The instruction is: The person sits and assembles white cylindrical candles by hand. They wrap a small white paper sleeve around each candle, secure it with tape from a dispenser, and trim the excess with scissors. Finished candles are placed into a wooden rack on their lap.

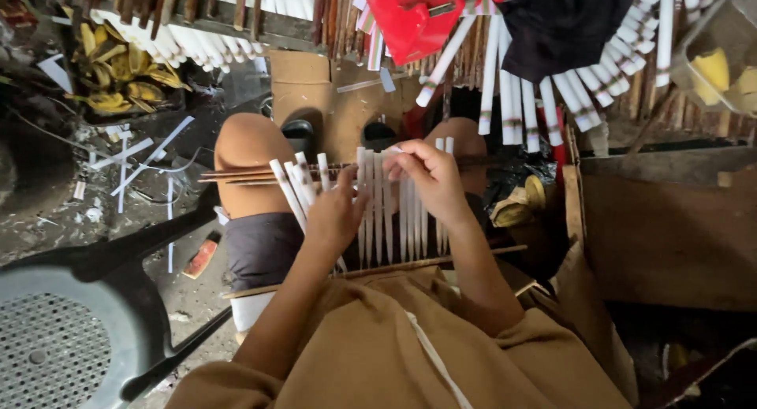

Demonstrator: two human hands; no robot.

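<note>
Your right hand [430, 176] pinches the top of one white stick [392, 208] in the row on your lap, at 12 o'clock from your chest. Your left hand [335, 216] lies half-open on the sticks [303, 180] at 10 o'clock. They look light, stiff and thin; take them near the upper ends.

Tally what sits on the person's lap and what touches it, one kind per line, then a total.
Hands: 2, the left hand and the right hand, both on the sticks
Thin brown rods: 2, upper rod and lower rod
White sticks in the row: about 14; some are hidden by the hands, so this is approximate
Total: about 18
</note>
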